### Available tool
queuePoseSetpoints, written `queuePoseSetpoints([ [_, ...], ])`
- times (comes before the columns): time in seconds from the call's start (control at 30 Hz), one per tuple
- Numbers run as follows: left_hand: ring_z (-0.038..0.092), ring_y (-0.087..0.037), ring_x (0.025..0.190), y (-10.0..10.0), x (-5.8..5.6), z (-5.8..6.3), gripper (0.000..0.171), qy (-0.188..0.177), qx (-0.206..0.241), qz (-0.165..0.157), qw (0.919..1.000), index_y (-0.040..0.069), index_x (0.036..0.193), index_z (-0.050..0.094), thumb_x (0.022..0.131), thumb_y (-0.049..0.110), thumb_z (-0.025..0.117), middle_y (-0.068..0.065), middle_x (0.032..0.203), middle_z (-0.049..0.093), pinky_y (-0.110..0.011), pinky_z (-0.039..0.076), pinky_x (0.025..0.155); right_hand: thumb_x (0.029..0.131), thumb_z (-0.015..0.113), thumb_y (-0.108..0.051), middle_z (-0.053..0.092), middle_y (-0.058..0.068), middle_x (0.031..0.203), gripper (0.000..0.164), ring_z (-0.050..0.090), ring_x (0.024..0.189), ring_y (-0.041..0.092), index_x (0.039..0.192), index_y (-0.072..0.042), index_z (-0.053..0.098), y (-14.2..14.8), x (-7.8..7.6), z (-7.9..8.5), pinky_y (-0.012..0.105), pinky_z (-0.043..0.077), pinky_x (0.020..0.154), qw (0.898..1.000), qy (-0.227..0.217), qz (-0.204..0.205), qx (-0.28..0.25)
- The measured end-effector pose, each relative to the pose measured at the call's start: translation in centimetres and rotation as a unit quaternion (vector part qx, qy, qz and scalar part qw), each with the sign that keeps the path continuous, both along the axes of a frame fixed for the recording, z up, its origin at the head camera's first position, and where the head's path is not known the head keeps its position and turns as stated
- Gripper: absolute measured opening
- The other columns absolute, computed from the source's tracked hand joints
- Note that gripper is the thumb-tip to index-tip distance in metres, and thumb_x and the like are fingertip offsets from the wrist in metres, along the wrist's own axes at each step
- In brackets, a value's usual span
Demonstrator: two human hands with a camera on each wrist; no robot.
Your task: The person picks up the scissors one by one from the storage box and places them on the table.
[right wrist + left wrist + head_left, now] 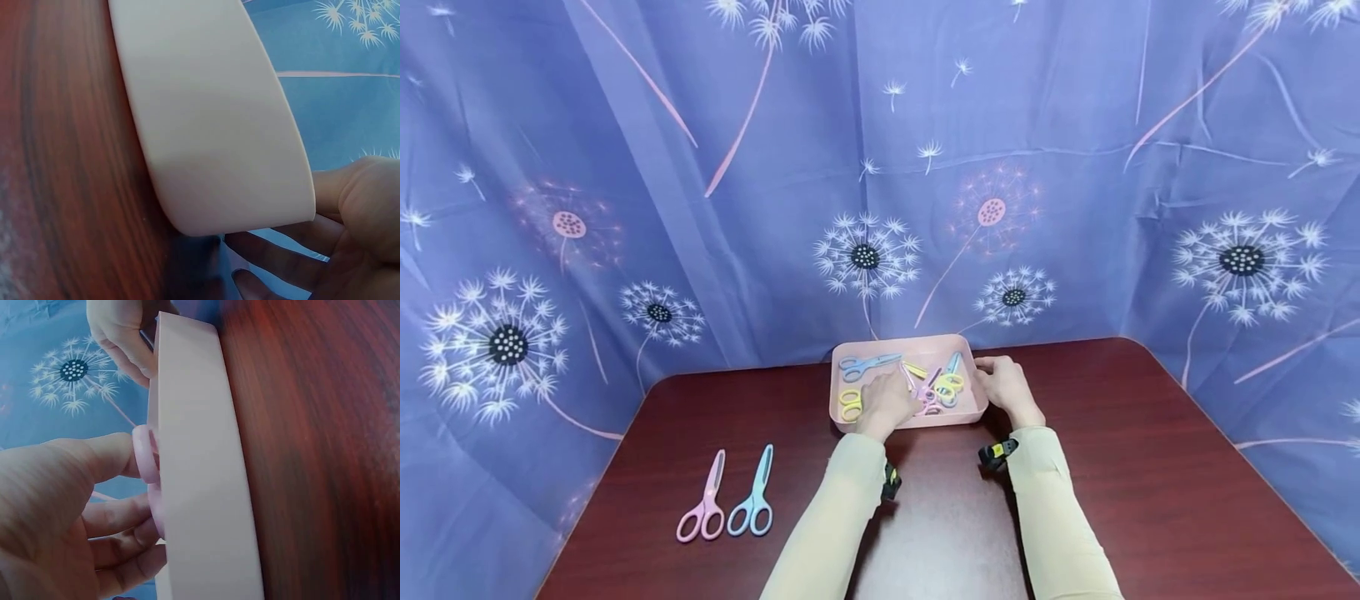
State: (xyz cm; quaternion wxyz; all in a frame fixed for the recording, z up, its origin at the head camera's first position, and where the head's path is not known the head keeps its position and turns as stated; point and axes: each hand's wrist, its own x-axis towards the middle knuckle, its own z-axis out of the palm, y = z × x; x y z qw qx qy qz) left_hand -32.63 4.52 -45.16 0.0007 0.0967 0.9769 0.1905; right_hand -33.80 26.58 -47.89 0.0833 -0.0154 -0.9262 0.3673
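My left hand (889,402) pinches pink scissors (145,456) by the handles, just inside the near wall of the tray (200,456), blades toward its far wall; my right hand (1007,387) holds its right end.

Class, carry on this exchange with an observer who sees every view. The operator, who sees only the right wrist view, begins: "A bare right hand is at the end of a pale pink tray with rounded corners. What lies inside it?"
Observer: In the head view, several ring-handled scissors in blue, yellow and pink lie in the tray.
Operator: What is the left hand doing?
Observer: The bare left hand has its thumb against a rounded pink scissor handle.
Operator: Are any scissors outside the tray?
Observer: Yes, a pink pair and a light blue pair lie side by side on the reddish-brown, wood-grained table.
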Motion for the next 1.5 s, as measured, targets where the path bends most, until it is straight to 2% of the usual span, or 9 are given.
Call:
queuePoseSetpoints([
  [0.2,0.061,-0.024,0.088,-0.4,0.2,0.8,0.031,0.029,0.020,-0.008,0.9994,0.014,0.087,0.059,0.076,0.035,0.079,0.000,0.078,0.060,-0.043,0.045,0.082,0.096,0.057,-0.012,0.064,0.021,0.121,0.032,0.056,0.115,0.039,0.123,0.003,0.065,0.4,-0.2,0.0,0.049,0.045,0.093,1.000,-0.007,-0.002,0.002],
  [0.33,0.056,-0.018,0.072,-1.3,0.5,1.0,0.025,0.057,0.035,-0.029,0.9973,0.016,0.082,0.058,0.077,0.032,0.076,0.005,0.066,0.054,-0.038,0.045,0.070,0.097,0.057,-0.012,0.065,0.020,0.121,0.032,0.055,0.118,0.039,0.124,0.003,0.064,0.4,-0.1,0.0,0.049,0.045,0.094,1.000,-0.015,-0.001,-0.001],
  [0.47,0.052,-0.014,0.065,-2.0,1.1,1.1,0.024,0.081,0.047,-0.046,0.9945,0.020,0.078,0.054,0.077,0.031,0.075,0.007,0.065,0.052,-0.035,0.042,0.062,0.097,0.057,-0.012,0.065,0.020,0.121,0.032,0.055,0.118,0.039,0.124,0.003,0.065,0.4,0.0,0.1,0.049,0.045,0.094,1.000,-0.016,-0.003,0.000],
  [0.7,0.049,-0.013,0.063,-3.9,2.9,1.2,0.036,0.089,0.082,-0.023,0.9924,0.020,0.058,0.054,0.079,0.039,0.078,0.007,0.061,0.046,-0.035,0.041,0.061,0.096,0.057,-0.011,0.064,0.021,0.120,0.031,0.055,0.117,0.040,0.123,0.004,0.065,0.4,0.1,0.1,0.050,0.045,0.094,1.000,-0.011,0.001,0.007],
  [0.83,0.045,-0.013,0.060,-5.3,3.9,1.3,0.040,0.108,0.086,-0.026,0.9901,0.021,0.054,0.053,0.079,0.042,0.076,0.009,0.054,0.038,-0.035,0.040,0.059,0.097,0.057,-0.012,0.064,0.021,0.121,0.032,0.056,0.116,0.040,0.124,0.003,0.065,0.4,0.1,-0.1,0.049,0.045,0.093,1.000,-0.020,0.001,0.004],
  [0.93,0.046,-0.014,0.060,-6.5,4.9,1.4,0.036,0.112,0.089,-0.016,0.9896,0.022,0.054,0.058,0.078,0.040,0.077,0.010,0.055,0.041,-0.036,0.040,0.058,0.097,0.057,-0.011,0.064,0.021,0.121,0.032,0.056,0.116,0.039,0.124,0.003,0.065,0.3,0.1,-0.2,0.049,0.046,0.093,1.000,-0.021,0.000,-0.001],
  [1.17,0.056,-0.018,0.071,-9.9,6.6,1.5,0.019,0.113,0.099,0.022,0.9883,0.021,0.071,0.072,0.077,0.039,0.078,0.006,0.070,0.056,-0.039,0.045,0.063,0.095,0.057,-0.009,0.064,0.022,0.121,0.031,0.058,0.113,0.039,0.123,0.003,0.065,-0.1,-0.1,0.1,0.049,0.046,0.092,1.000,-0.007,0.002,-0.005],
  [1.33,0.057,-0.019,0.074,-12.0,7.9,1.5,0.016,0.109,0.103,0.046,0.9876,0.021,0.073,0.073,0.077,0.037,0.077,0.006,0.072,0.058,-0.040,0.045,0.066,0.095,0.057,-0.009,0.063,0.023,0.122,0.031,0.057,0.114,0.039,0.123,0.003,0.065,-0.2,-0.2,0.2,0.049,0.046,0.092,1.000,-0.004,-0.002,-0.006],
  [1.5,0.059,-0.022,0.076,-13.9,9.7,0.9,0.012,0.099,0.098,0.066,0.9881,0.020,0.074,0.072,0.076,0.031,0.076,0.004,0.075,0.060,-0.043,0.046,0.067,0.094,0.058,-0.008,0.064,0.023,0.119,0.031,0.057,0.114,0.040,0.121,0.003,0.066,-0.2,0.0,0.0,0.050,0.045,0.093,1.000,0.001,0.000,-0.001],
])
